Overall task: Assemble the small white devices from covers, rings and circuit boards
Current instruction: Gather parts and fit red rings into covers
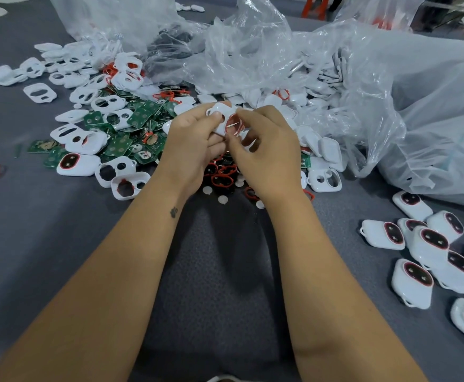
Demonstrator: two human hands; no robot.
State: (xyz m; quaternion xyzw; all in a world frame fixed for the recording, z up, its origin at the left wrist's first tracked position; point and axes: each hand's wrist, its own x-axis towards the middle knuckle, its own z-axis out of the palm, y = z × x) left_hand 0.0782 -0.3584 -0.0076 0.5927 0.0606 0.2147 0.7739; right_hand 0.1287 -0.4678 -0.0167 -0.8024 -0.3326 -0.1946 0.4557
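While our left hand [195,139] grips the white cover [221,117] above the parts pile and our right hand [263,144] fingers pinch a red ring [233,126] against its opening, we judge the ring could twist and seat crooked.

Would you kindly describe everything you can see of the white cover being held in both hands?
The white cover looks like glossy moulded plastic, rounded at the corners, with cut-out openings. It is held tilted above the parts pile. The left hand grips its left side, thumb at a smaller opening. The right hand pinches at the larger opening, where a red ring sits. Its underside is hidden by the fingers.
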